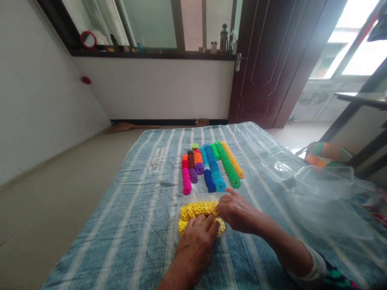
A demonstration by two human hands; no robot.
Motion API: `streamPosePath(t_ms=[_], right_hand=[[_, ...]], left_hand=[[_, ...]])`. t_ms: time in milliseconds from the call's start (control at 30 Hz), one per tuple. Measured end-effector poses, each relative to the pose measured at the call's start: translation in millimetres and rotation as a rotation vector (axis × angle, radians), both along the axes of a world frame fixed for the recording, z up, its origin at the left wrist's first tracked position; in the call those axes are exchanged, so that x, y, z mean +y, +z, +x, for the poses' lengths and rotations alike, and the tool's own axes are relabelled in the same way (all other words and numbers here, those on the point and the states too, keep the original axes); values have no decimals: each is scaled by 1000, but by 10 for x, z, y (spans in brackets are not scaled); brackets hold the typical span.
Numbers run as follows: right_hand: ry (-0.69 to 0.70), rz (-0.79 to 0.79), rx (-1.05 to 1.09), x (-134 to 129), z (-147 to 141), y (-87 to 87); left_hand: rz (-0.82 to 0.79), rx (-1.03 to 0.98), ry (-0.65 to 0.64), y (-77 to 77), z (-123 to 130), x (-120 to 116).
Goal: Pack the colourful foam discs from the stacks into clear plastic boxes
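Note:
A clear plastic container (pixel 177 225) on the cloth holds two rows of yellow notched discs (pixel 198 210), stacked face to face. My left hand (pixel 198 241) lies over the nearer row, its fingers curled down onto the discs and hiding much of them. At the container's right end, my right hand (pixel 238 211) has its fingers drawn together against the end of the yellow rows. Its fingertips are partly hidden. Just beyond the container lie colourful rows of similar discs, among them a pink row (pixel 186 179), a blue row (pixel 214 167) and a green row (pixel 228 165).
A striped blue cloth (pixel 136 201) covers the surface. On the right lie clear plastic containers (pixel 325 181) and a clear lid-like piece (pixel 282 165). An orange row (pixel 232 159) edges the disc group. Beyond stand a dark door (pixel 269 52) and a window sill (pixel 157 54).

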State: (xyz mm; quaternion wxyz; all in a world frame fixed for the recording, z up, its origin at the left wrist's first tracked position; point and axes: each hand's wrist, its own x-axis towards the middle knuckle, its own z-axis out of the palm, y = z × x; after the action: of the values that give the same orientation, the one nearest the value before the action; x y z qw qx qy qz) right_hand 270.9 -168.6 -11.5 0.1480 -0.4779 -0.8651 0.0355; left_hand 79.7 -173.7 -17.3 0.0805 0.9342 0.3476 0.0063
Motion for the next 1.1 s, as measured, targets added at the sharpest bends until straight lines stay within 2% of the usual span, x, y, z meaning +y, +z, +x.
streamPosePath(t_ms=[167, 300, 467, 567, 667, 1100], right_hand=[[39, 104, 93, 23, 55, -58], [63, 237, 258, 46, 50, -52], [-52, 382, 541, 96, 50, -105], [-152, 440, 631, 132, 66, -144], [-206, 465, 660, 145, 71, -157], [-165, 460, 639, 127, 26, -166]], left_hand=[[-19, 3, 3, 33, -2, -7], [-21, 11, 10, 27, -15, -6], [-11, -8, 8, -50, -42, 17], [-17, -17, 3, -61, -57, 20], [-24, -20, 4, -55, -64, 13], [-17, -35, 7, -79, -74, 8]])
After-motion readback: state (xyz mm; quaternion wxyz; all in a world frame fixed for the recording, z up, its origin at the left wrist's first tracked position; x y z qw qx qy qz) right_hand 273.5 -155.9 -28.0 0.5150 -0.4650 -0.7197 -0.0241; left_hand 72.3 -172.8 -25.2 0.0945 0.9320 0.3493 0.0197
